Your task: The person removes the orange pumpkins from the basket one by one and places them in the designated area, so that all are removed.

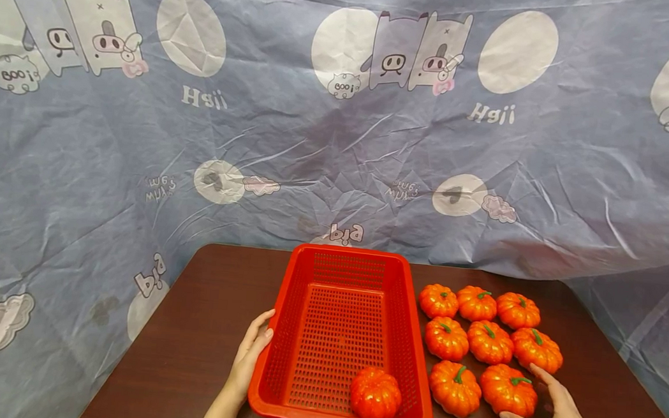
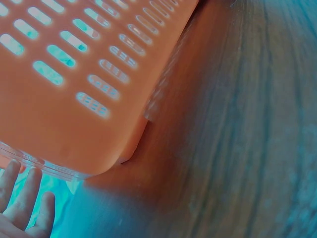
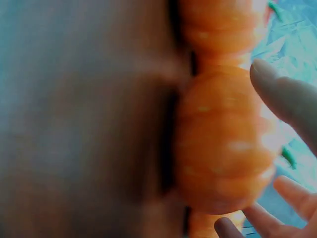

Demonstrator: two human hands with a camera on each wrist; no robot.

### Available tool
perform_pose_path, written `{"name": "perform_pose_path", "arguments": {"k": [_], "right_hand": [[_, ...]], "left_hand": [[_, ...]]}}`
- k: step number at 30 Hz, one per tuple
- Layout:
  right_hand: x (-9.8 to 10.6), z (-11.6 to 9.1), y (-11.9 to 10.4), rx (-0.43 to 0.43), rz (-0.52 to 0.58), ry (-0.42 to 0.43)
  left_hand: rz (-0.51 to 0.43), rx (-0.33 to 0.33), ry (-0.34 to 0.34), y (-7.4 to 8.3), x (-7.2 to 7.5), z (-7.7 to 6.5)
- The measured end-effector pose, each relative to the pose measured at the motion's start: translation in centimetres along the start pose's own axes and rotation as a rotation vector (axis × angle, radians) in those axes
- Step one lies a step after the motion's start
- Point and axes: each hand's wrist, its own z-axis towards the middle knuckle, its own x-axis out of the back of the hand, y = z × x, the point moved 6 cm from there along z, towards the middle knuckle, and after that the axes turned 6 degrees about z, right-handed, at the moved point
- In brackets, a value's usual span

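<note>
A red plastic basket (image 1: 341,324) with slotted walls stands on the table, a small orange pumpkin (image 1: 375,394) lying in its near right corner. My left hand (image 1: 249,357) touches the basket's left rim, fingers fairly straight; the left wrist view shows fingertips (image 2: 30,174) at the rim. Over at the right, my right hand (image 1: 558,414) is spread around the near-row pumpkin (image 1: 509,390) with a green stem. Its thumb is at the near side and its fingers reach past the right side. In the right wrist view that pumpkin (image 3: 223,144) sits between thumb and fingers.
Several more orange pumpkins (image 1: 490,342) stand in rows close to the basket's right side, on the dark brown table (image 1: 189,328). Behind the table hangs a wrinkled grey-blue cloth (image 1: 338,145) with cartoon prints.
</note>
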Motion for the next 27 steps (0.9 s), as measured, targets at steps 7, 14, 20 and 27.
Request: {"name": "perform_pose_path", "arguments": {"k": [7, 14, 20, 27], "right_hand": [[1.6, 1.0, -2.1, 0.051, 0.002, 0.000], [2.5, 2.4, -5.8, 0.180, 0.056, 0.092], [2.3, 4.4, -9.9, 0.254, 0.123, 0.054], [1.2, 6.3, -13.5, 0.343, 0.191, -0.047]], "left_hand": [[-0.006, -0.005, -0.008, 0.0, 0.0, 0.0], [0.000, -0.006, -0.008, 0.0, 0.0, 0.0], [-0.004, -0.013, -0.007, 0.0, 0.0, 0.0], [-0.014, -0.022, -0.014, -0.1, 0.0, 0.1]]}}
